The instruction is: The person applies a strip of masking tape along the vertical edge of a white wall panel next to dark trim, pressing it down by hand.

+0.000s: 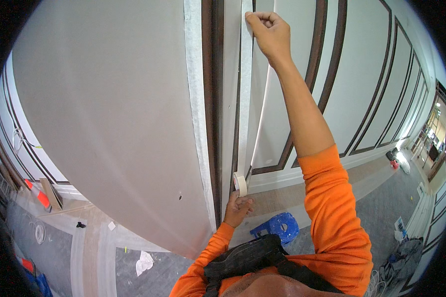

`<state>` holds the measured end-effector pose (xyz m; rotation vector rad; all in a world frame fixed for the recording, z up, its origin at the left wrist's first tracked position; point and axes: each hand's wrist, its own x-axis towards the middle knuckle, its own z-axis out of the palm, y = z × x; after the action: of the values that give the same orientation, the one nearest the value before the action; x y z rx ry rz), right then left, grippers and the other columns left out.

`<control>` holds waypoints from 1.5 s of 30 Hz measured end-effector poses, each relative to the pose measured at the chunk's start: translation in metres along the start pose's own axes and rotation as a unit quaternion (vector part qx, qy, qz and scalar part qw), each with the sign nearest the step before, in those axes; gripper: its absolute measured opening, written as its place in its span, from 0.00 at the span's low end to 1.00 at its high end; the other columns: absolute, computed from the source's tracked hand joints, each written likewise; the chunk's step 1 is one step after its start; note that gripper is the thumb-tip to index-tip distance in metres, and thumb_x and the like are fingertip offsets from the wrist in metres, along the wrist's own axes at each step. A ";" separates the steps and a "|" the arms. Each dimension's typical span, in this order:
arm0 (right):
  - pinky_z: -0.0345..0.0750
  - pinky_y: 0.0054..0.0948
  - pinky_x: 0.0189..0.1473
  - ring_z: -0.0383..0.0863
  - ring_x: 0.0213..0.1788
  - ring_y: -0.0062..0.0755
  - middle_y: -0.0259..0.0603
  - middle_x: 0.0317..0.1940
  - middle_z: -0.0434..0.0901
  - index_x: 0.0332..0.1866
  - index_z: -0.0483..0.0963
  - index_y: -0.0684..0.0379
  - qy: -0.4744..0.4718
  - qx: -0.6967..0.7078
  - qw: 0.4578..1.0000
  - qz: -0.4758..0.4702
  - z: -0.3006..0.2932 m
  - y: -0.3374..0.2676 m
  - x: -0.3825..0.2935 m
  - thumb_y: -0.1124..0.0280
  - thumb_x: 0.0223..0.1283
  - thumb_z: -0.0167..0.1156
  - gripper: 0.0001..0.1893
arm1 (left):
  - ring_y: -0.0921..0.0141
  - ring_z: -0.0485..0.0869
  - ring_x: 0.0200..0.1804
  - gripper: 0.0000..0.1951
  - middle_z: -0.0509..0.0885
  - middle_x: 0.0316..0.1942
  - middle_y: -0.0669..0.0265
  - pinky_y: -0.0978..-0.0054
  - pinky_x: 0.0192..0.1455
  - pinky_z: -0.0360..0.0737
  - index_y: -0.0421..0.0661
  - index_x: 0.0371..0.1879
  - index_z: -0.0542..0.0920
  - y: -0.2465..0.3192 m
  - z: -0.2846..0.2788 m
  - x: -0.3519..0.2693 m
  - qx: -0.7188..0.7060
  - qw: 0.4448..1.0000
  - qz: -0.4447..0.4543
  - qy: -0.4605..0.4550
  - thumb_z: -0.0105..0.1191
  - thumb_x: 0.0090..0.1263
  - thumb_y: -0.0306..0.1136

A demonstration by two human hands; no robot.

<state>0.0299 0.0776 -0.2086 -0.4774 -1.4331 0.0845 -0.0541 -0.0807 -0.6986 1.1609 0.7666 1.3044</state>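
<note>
A long strip of masking tape (245, 92) runs upright along the narrow edge beside a dark brown frame. High up, my right hand (269, 31) pinches or presses the strip between thumb and curled fingers. The roll of masking tape (240, 184) sits at the strip's lower end. My left hand (238, 211) is just below the roll, with its fingers curled near it; how firmly it holds the roll is not clear. Another strip of tape (197, 89) lines the edge of the large grey panel (115, 111) to the left.
A blue plastic step stool (280, 227) stands on the floor below my hands. Dark-moulded wall panels (364, 78) run along the right. An orange and white traffic cone (39, 195), a coil of cable (39, 234) and a crumpled white sheet (144, 263) are at the left.
</note>
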 end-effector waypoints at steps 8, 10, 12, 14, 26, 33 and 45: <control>0.78 0.21 0.39 0.82 0.33 0.22 0.40 0.32 0.85 0.43 0.83 0.67 -0.018 -0.004 1.000 0.008 -0.004 -0.017 0.019 0.57 0.61 0.72 0.20 | 0.75 0.85 0.31 0.22 0.89 0.44 0.60 0.79 0.32 0.79 0.43 0.62 0.66 0.004 0.000 -0.002 -0.044 0.999 0.010 0.029 0.58 0.78 0.37; 0.79 0.22 0.40 0.82 0.33 0.22 0.39 0.31 0.85 0.41 0.84 0.66 -0.009 -0.005 1.000 -0.002 -0.004 -0.013 0.020 0.57 0.60 0.73 0.19 | 0.75 0.85 0.30 0.20 0.89 0.43 0.61 0.79 0.32 0.78 0.43 0.61 0.66 0.000 -0.001 -0.002 -0.041 0.998 0.026 0.040 0.57 0.79 0.37; 0.79 0.23 0.40 0.82 0.32 0.23 0.39 0.31 0.85 0.40 0.84 0.66 -0.023 -0.004 0.999 0.026 -0.007 -0.013 0.018 0.57 0.60 0.73 0.19 | 0.76 0.85 0.29 0.18 0.89 0.42 0.62 0.79 0.31 0.78 0.43 0.59 0.67 -0.001 0.000 -0.003 -0.027 0.997 0.040 0.060 0.56 0.79 0.37; 0.79 0.23 0.39 0.82 0.32 0.23 0.39 0.31 0.85 0.40 0.84 0.66 -0.031 -0.004 0.999 0.042 -0.008 -0.016 0.016 0.57 0.59 0.73 0.19 | 0.76 0.84 0.29 0.18 0.89 0.41 0.62 0.79 0.31 0.78 0.44 0.59 0.68 0.000 0.003 -0.006 -0.036 0.996 0.031 0.073 0.56 0.80 0.37; 0.79 0.23 0.37 0.81 0.32 0.22 0.36 0.31 0.85 0.39 0.85 0.64 -0.025 0.024 0.999 0.022 -0.002 -0.014 0.014 0.58 0.59 0.75 0.17 | 0.72 0.85 0.26 0.22 0.88 0.39 0.57 0.78 0.27 0.79 0.44 0.57 0.66 -0.012 0.006 0.002 -0.026 0.995 0.067 0.063 0.57 0.78 0.46; 0.82 0.28 0.41 0.86 0.34 0.27 0.40 0.31 0.88 0.38 0.86 0.64 0.004 -0.016 1.000 0.013 0.001 -0.004 0.017 0.57 0.55 0.73 0.18 | 0.73 0.85 0.27 0.21 0.88 0.40 0.58 0.78 0.29 0.80 0.44 0.56 0.66 -0.005 0.007 0.000 -0.026 0.997 0.054 0.051 0.58 0.78 0.44; 0.80 0.29 0.37 0.83 0.31 0.27 0.43 0.28 0.86 0.50 0.75 0.72 0.033 -0.048 0.998 0.027 0.011 -0.015 0.029 0.63 0.57 0.69 0.23 | 0.74 0.85 0.28 0.17 0.88 0.40 0.60 0.79 0.29 0.80 0.45 0.55 0.66 -0.004 -0.001 -0.004 -0.013 0.998 0.053 0.022 0.55 0.80 0.42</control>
<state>0.0200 0.0767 -0.1756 -0.5924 -1.3641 0.0421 -0.0548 -0.0840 -0.7036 1.1694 0.7261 1.4271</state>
